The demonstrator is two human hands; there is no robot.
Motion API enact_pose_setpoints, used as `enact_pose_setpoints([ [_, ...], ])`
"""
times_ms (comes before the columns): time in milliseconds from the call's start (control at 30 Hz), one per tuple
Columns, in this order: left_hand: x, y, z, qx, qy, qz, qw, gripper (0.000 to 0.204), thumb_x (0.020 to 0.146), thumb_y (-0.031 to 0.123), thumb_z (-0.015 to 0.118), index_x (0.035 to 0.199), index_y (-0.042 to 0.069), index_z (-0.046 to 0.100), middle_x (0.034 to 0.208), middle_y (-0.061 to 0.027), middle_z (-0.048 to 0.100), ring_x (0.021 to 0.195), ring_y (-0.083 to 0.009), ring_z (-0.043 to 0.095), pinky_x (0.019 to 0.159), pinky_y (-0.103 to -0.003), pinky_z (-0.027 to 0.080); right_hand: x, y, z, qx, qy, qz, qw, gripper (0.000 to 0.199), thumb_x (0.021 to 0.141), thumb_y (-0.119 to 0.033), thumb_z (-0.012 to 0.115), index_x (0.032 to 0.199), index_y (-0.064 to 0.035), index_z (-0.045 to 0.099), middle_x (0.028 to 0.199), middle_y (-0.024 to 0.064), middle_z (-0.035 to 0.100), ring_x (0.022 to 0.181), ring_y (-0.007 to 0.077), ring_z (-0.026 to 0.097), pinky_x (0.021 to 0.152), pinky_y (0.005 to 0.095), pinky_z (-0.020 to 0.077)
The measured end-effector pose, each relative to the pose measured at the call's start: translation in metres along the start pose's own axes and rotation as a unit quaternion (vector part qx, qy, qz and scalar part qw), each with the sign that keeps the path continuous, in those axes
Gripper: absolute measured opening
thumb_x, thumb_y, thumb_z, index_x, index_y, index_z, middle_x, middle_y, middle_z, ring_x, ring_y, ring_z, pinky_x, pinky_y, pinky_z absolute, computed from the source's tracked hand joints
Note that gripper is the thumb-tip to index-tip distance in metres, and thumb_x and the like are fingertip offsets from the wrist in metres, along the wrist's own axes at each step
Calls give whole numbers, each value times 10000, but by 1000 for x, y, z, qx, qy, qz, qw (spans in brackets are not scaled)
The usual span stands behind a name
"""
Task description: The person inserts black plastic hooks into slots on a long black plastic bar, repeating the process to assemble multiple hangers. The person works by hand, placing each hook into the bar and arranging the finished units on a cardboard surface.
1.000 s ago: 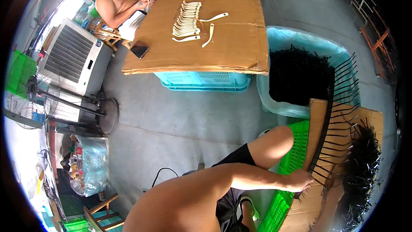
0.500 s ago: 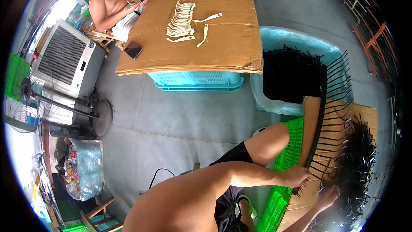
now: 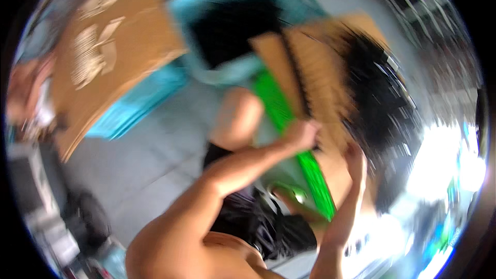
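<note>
The whole view is smeared by motion. My left hand (image 3: 304, 134) is closed round the near end of a long black bar (image 3: 295, 75) with a row of thin black prongs along its side. The bar lies over a brown cardboard sheet (image 3: 330, 160), pointing away from me. To the right of that hand, my right hand (image 3: 355, 159) is over the cardboard, by the near edge of a heap of thin black strips (image 3: 380, 95). Its fingers are too blurred to show whether they hold anything.
Under the cardboard's left side is a green crate (image 3: 279, 101). Beyond it stands a blue-lined bin (image 3: 206, 75) of black pieces. At left, a cardboard-topped table (image 3: 139, 31) carries pale curved pieces (image 3: 85, 57); another person (image 3: 23, 85) is beside it.
The view has swung to the right, so the table, bin and cardboard appear farther left. My left hand stays on the bar's near end. My right hand remains close to the black heap.
</note>
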State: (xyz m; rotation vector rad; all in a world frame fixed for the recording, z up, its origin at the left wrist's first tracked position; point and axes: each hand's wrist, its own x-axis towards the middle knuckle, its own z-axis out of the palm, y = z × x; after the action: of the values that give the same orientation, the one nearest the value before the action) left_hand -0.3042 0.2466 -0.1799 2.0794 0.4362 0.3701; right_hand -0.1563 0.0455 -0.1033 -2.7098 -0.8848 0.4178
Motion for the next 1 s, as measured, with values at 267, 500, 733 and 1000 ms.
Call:
enact_pose_setpoints([
  [267, -25, 19, -12, 12, 142, 25, 990, 176, 846, 191, 707, 933, 43, 668, 861, -123, 683, 643, -249, 675, 591, -349, 525, 38, -7, -21, -19, 18, -144, 989, 240, 847, -108, 619, 1085, -87, 640, 1021, 154, 654, 855, 290, 660, 754, 383, 531],
  [500, -34, 33, -1, 3, 119, 16, 993, 187, 845, 200, 707, 945, 47, 667, 866, -111, 686, 663, -225, 678, 586, -341, 528, 58, -4, -21, -251, -16, -236, 939, 241, 829, -74, 541, 1034, -106, 664, 1063, 138, 628, 925, 334, 656, 776, 430, 555],
  [733, -33, 32, -2, -11, 131, 39, 991, 167, 852, 177, 695, 926, 31, 665, 821, -121, 679, 653, -271, 660, 586, -361, 519, 26, -14, 0, 284, 116, -82, 948, 159, 825, -94, 724, 893, -6, 610, 699, 108, 628, 653, 119, 604, 595, 267, 478],
  [1000, -25, 25, -10, 31, 157, 135, 978, 102, 835, 104, 685, 891, 21, 665, 820, -142, 669, 713, -334, 646, 618, -396, 517, -25, -83, 42, 602, 111, 73, 787, 122, 869, -104, 692, 898, 7, 650, 805, 64, 691, 741, 129, 662, 662, 275, 545],
])
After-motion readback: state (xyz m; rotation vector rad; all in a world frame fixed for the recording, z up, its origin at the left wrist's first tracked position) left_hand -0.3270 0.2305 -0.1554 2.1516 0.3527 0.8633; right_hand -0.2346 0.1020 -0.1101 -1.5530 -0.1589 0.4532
